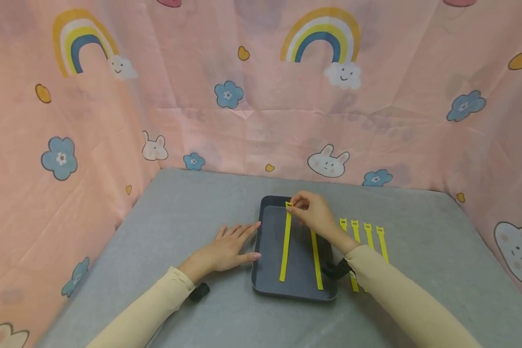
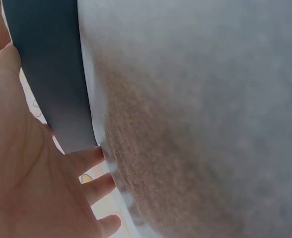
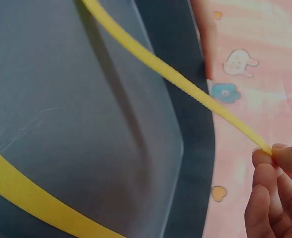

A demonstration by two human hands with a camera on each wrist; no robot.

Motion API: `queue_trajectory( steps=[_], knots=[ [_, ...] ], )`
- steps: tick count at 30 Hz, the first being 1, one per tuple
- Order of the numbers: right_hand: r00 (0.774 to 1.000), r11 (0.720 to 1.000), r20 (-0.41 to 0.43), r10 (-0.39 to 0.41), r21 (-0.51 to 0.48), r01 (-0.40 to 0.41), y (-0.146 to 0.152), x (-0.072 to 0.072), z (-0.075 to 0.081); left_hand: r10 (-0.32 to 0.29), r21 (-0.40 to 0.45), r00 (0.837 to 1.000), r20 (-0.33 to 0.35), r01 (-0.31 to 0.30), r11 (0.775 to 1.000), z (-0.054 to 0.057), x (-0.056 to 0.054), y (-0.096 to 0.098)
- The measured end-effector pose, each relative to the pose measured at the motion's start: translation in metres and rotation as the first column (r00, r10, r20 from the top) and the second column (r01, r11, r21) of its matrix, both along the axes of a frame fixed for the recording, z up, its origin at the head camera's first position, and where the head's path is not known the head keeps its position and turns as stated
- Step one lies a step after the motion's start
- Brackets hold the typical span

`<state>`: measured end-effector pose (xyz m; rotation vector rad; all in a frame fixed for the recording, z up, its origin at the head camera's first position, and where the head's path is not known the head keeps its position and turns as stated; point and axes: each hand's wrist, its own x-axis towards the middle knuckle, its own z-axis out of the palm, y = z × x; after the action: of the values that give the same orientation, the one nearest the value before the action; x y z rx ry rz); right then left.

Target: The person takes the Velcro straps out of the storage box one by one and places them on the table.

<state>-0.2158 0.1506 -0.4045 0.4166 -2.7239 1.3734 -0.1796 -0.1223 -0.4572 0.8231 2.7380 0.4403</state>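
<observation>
In the head view a dark grey rectangular tray (image 1: pixel 269 251) stands on the table, its long sides pointing away from me. My right hand (image 1: pixel 315 212) pinches the slotted head of a yellow cable strap (image 1: pixel 285 246) between thumb and fingers at the tray's far end. The right wrist view shows this strap slanting up from the tray, its shadow on the floor below. To its right another yellow strap (image 1: pixel 317 266) lies in the tray, partly behind my hand. My left hand (image 1: pixel 230 249) touches the tray's left side with fingers spread; the left wrist view shows it against the outer wall (image 2: pixel 51 74).
Several more yellow straps (image 1: pixel 368 235) lie in a row on the table right of the tray, partly hidden by my right forearm. Grey cloth covers the table (image 1: pixel 191 208). A pink printed curtain (image 1: pixel 261 135) hangs behind and at both sides.
</observation>
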Motion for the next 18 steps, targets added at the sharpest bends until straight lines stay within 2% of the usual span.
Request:
queue_trajectory(
  steps=[11, 18],
  knots=[
    [1.000, 0.998, -0.015, 0.027, -0.063, -0.028, 0.010, 0.008, 0.028, -0.002, -0.004, 1.000, 0.001, 0.002, 1.000, -0.004, -0.002, -0.001],
    [0.997, 0.997, -0.068, 0.027, -0.076, -0.033, 0.020, 0.011, 0.048, -0.012, -0.003, 1.000, -0.003, 0.012, 1.000, 0.002, 0.001, -0.001]
  ],
)
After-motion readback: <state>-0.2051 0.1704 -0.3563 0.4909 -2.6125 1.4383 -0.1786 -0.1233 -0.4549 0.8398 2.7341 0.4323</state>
